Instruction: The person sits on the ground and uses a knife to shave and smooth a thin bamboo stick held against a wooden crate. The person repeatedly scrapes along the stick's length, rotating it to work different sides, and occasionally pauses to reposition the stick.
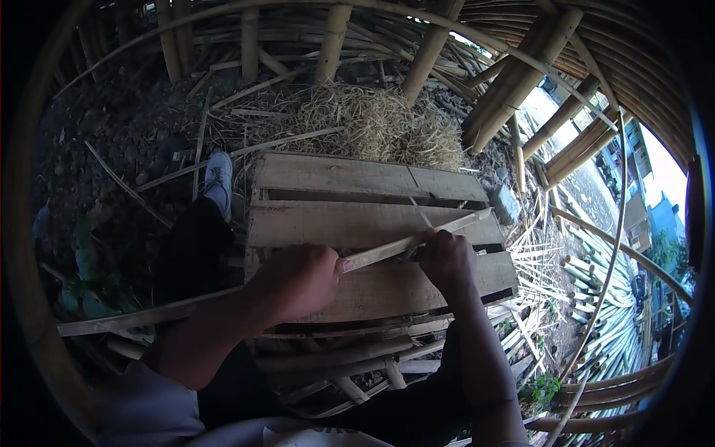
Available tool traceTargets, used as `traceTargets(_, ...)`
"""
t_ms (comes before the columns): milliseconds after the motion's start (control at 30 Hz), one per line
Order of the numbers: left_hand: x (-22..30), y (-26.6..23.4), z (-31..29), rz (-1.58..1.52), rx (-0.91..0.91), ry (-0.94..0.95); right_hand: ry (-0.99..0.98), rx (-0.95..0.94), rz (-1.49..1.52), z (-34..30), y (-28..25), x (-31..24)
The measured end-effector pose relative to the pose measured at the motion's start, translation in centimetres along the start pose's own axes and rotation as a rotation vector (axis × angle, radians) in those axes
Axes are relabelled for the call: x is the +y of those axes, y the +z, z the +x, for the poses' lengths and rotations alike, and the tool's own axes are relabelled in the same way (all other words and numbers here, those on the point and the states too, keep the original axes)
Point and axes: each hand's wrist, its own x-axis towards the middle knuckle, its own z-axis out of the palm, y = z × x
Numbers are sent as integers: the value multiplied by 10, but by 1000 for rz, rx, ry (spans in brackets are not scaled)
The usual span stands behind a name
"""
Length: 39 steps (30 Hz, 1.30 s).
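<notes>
A long, pale bamboo strip (380, 253) slants across the view, from low at the left up to the right over a wooden slatted bench (339, 223). My left hand (305, 276) is closed around the strip near its middle, with the thumb tip toward the right. My right hand (449, 262) is a fist against the strip, nearer its right end. From that fist a narrow blade-like piece (421, 214) juts up and leftward across the strip. The fist hides its lower part, so whether it is a knife or a sliver is unclear.
Curly shavings (372, 123) lie heaped beyond the bench. Bamboo posts (333, 45) stand along the far side. A grey block (505, 204) sits by the bench's right end. Bundled bamboo poles (611, 298) lie at right. My shoe (218, 179) is left of the bench.
</notes>
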Motion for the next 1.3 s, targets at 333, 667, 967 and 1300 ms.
traceTargets(333, 1, -9, 2, -82, 22, -45, -69, 96, 22, -2, -19, -31)
traceTargets(667, -3, -10, -4, -97, 93, -13, -17, -50, 138, 4, -29, -34)
traceTargets(967, -2, -16, -7, -63, 105, -13, -26, -61, 138, -3, -23, -52)
traceTargets(1300, 3, -17, -6, -78, 68, -17, -87, 82, 89, 4, -21, -31)
